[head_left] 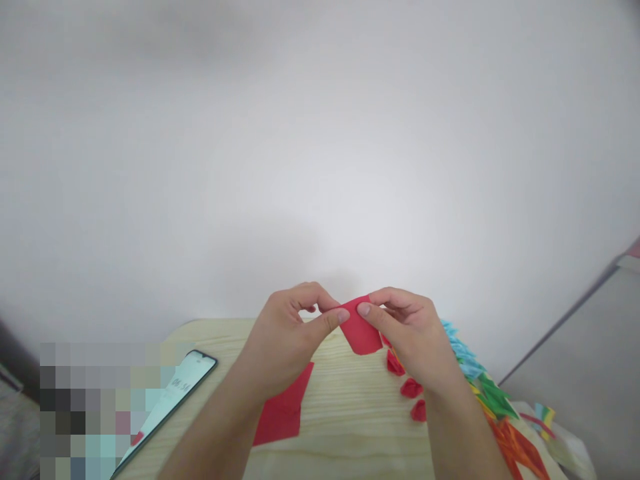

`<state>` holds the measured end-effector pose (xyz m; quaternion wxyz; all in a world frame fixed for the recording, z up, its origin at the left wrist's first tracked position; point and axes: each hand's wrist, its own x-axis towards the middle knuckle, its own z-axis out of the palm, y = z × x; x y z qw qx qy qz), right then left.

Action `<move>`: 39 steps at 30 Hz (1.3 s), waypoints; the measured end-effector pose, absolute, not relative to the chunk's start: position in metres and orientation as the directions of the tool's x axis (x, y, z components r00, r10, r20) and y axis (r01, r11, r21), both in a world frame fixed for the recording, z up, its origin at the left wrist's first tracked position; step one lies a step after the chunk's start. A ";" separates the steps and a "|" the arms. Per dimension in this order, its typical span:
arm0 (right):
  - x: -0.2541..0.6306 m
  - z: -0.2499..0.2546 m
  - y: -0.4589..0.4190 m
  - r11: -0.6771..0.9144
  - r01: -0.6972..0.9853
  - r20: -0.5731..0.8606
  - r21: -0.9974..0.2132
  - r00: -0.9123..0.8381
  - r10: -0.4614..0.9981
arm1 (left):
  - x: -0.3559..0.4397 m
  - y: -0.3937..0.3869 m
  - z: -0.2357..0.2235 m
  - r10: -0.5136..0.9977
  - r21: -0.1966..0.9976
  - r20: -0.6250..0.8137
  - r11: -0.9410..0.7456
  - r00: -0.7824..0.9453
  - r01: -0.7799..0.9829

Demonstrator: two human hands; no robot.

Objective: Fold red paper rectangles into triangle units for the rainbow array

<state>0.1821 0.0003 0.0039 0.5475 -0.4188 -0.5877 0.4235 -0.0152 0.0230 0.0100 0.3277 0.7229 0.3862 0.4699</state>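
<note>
A small piece of red paper (361, 332) is held up above the table between my two hands. My left hand (300, 320) pinches its upper left corner between thumb and finger. At the top right, the thumb of my right hand (407, 327) presses on the face of the paper, with the fingers behind it. Below my left wrist a larger red paper sheet (285, 413) lies flat, partly hidden by the forearm. Close to my right wrist are several small folded red paper pieces (411, 388), some covered by the hand.
A phone (175, 393) with a lit screen lies at the left of the wooden table (350, 447). Along the right edge sit blue folded papers (463, 353), green ones (495, 397) and orange ones (520, 447). A pale wall (320, 167) rises behind the table.
</note>
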 end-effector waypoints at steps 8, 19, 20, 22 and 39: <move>0.184 -0.004 0.011 0.338 -0.128 0.338 -0.933 0.022 0.941 | -0.009 0.029 0.004 0.847 0.864 0.428 -0.485 0.315 0.132; 0.181 -0.006 0.012 0.325 -0.111 0.326 -0.939 0.014 0.945 | -0.009 0.033 0.000 0.869 0.892 0.398 -0.442 0.294 0.098; 0.181 -0.006 0.012 0.327 -0.097 0.328 -0.940 0.006 0.945 | -0.010 0.033 -0.001 0.867 0.896 0.395 -0.437 0.304 0.083; 0.181 -0.004 0.011 0.330 -0.061 0.331 -0.942 -0.013 0.943 | -0.011 0.034 -0.002 0.862 0.903 0.389 -0.426 0.324 0.050; 0.187 0.000 0.004 0.285 0.099 0.280 -0.954 -0.055 0.958 | -0.013 0.033 0.003 0.886 0.923 0.348 -0.382 0.306 0.056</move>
